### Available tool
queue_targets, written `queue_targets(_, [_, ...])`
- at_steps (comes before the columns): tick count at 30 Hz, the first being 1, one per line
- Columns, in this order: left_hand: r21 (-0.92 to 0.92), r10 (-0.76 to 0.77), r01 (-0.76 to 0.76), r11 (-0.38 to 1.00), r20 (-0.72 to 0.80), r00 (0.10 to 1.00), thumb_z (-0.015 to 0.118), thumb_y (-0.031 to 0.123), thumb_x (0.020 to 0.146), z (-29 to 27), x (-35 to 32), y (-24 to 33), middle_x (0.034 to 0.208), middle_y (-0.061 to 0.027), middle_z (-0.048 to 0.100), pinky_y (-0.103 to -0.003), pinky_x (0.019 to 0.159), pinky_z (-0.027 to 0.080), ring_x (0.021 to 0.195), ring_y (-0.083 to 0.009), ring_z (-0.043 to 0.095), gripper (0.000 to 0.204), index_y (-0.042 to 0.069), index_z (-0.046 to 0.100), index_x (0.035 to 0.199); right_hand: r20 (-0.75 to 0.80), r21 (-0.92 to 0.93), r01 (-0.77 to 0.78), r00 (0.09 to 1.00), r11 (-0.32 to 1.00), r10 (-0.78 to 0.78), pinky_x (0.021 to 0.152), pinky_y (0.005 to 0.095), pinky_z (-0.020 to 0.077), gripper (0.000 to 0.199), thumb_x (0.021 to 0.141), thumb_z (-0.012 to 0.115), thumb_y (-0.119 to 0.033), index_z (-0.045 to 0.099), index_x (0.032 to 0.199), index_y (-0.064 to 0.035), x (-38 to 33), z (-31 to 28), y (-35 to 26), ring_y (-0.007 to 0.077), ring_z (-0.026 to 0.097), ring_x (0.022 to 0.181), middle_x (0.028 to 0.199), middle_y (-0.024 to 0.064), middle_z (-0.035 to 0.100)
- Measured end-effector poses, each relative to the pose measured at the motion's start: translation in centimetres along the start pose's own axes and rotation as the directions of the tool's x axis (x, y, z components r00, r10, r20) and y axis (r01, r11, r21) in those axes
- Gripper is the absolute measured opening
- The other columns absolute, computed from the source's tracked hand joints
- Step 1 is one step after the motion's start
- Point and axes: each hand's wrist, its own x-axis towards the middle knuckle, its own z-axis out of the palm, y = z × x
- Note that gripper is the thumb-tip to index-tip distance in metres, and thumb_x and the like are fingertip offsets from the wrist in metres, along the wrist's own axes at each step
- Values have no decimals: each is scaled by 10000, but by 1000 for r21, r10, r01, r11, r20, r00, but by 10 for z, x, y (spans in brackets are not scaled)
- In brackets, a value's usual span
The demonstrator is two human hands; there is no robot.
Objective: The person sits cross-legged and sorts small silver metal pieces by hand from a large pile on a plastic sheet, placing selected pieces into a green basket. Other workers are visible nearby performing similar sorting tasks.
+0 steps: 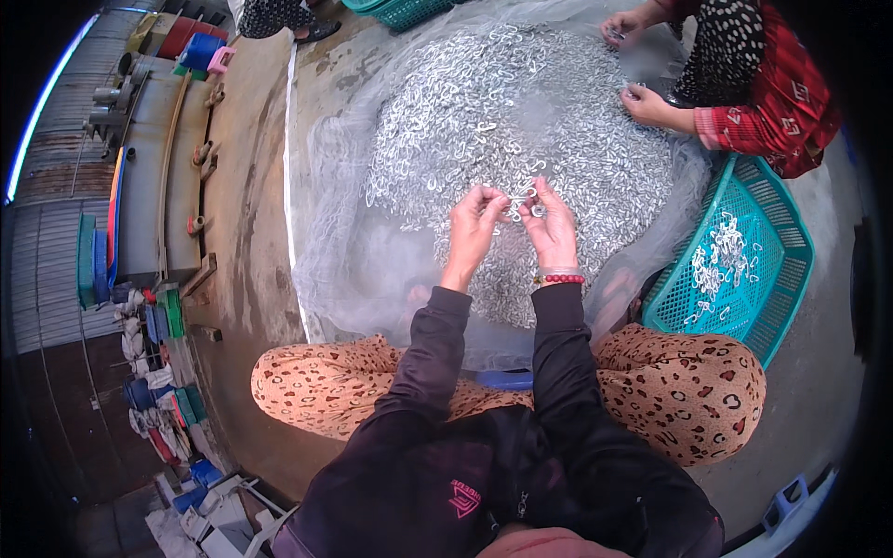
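Note:
Both hands are raised close together over a wide heap of small silvery metal pieces, many of them S-shaped hooks. My left hand is closed, thumb and fingertips pinched on an S-shaped hook. Beside it my right hand, with a red bead bracelet at the wrist, pinches another pale S-shaped hook. The hooks nearly meet between my fingertips; whether they are linked I cannot tell. Beneath the heap lies a sheer whitish net.
To the right stands a teal plastic basket with several loose hooks in it. A person in a red sleeve handles pieces at the heap's far right. Another green basket is at the far edge. Tanks and bins line the left wall.

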Motion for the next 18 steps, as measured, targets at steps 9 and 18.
queue_targets(9, [672, 578, -413, 615, -28, 816, 578, 76, 849, 32, -18, 6, 800, -146, 569, -388, 619, 436, 712, -302, 565, 100, -10, 536, 877, 153, -768, 586, 558, 257, -815, 506, 217, 408, 157, 816, 662, -120, 633, 863, 28, -1, 17, 24, 75, 527, 590, 709, 21, 603])
queue_targets(18, [-161, 77, -103, 982, -161, 984, 518, 134, 926, 5, -8, -1, 833, -64, 568, -243, 562, 515, 713, -103, 553, 133, 2, 508, 938, 98, -250, 214, 976, 944, -195, 493, 255, 400, 179, 932, 467, -180, 545, 883, -27, -11, 17, -4, 166, 550, 638, 764, 101, 572])
